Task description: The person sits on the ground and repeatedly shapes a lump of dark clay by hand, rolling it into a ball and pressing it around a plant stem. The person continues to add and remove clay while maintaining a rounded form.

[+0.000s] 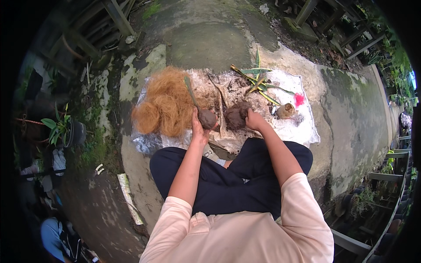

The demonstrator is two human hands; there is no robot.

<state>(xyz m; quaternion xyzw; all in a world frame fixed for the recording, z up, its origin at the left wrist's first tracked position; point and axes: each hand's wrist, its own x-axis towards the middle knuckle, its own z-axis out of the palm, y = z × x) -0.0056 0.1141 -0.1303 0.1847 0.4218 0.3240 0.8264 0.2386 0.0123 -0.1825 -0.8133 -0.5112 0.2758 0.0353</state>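
My left hand holds a round ball of dark mud, from which a single green leaf sticks up. To its right, my right hand grips the edge of a larger lump of wet mud on a soiled woven sack; its fingertips are partly hidden. Left of my left hand lies a heap of loose brown coconut fibre, with rounder fibre bundles at its near side. Beyond the mud lump are yellow-edged snake plant leaves.
A short brown cylinder, perhaps a roll, and pink string lie on the sack's right side. Clear plastic shows under the fibre. A potted plant stands at far left. A person's blue sleeve or clothing shows at lower left.
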